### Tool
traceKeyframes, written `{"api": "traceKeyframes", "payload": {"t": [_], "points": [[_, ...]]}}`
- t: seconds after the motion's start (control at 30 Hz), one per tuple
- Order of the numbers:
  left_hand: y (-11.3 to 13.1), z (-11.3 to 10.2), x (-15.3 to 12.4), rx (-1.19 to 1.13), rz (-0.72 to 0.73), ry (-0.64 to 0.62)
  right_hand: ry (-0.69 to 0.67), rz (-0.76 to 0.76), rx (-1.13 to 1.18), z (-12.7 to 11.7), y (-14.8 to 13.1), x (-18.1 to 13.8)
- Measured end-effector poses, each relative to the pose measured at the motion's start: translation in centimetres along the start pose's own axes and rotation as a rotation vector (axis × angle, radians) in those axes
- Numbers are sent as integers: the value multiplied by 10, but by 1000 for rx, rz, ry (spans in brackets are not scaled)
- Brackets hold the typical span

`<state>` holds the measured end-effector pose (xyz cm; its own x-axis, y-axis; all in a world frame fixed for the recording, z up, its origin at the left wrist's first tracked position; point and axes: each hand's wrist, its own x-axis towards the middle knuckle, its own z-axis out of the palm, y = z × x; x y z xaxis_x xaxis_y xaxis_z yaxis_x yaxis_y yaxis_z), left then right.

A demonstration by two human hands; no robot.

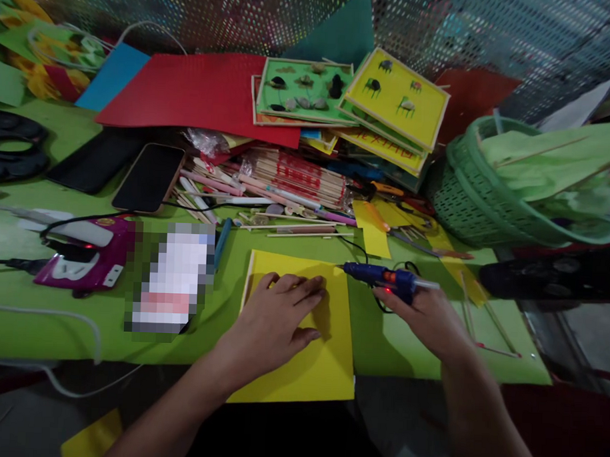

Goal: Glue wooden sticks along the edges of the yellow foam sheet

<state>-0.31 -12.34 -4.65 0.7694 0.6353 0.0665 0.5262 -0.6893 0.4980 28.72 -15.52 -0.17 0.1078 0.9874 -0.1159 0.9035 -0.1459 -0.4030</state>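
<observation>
One hand (274,315) (the left) rests spread on yellow card (304,372), the right (434,321) gripping a glue gun (371,274).

The card (300,378) lies at the front of the table (395,355), its near edge projecting past the tabletop; the left hand (276,321) rests on it. A stick (247,280) runs along the card's left edge. To the right, the right hand (434,320) holds a glue gun (378,276), nozzle toward the card's far right corner. Well left of the card sits a corded device (84,261), with a phone (149,176) behind it. Behind the card, loose sticks (305,230) lie before a bundle of sticks (297,178); behind these are a large sheet (189,94) and, to its right, stacked framed panels (397,98). A basket (467,167) stands at far right.
</observation>
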Motion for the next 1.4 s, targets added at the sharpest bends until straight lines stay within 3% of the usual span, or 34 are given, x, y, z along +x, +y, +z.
{"api": "traceKeyframes", "payload": {"t": [0.17, 0.43, 0.7, 0.97, 1.2, 1.4], "points": [[0, 1, 0, -5, 6, 8, -3, 12, -9, -1, 2, -2], [1, -1, 1, -12, 0, -2, -5, -77, 26, 8, -18, 7], [0, 0, 1, 3, 2, 3, -12, 31, -20, -2, 0, -2], [0, 2, 0, 11, 5, 16, 6, -8, -4, 5, -7, 2], [0, 3, 0, 26, 23, 40, 34, 32, -56, -5, 11, -6], [-2, 5, -1, 33, 26, 53, 38, 24, -20, 2, 7, -5]]}}
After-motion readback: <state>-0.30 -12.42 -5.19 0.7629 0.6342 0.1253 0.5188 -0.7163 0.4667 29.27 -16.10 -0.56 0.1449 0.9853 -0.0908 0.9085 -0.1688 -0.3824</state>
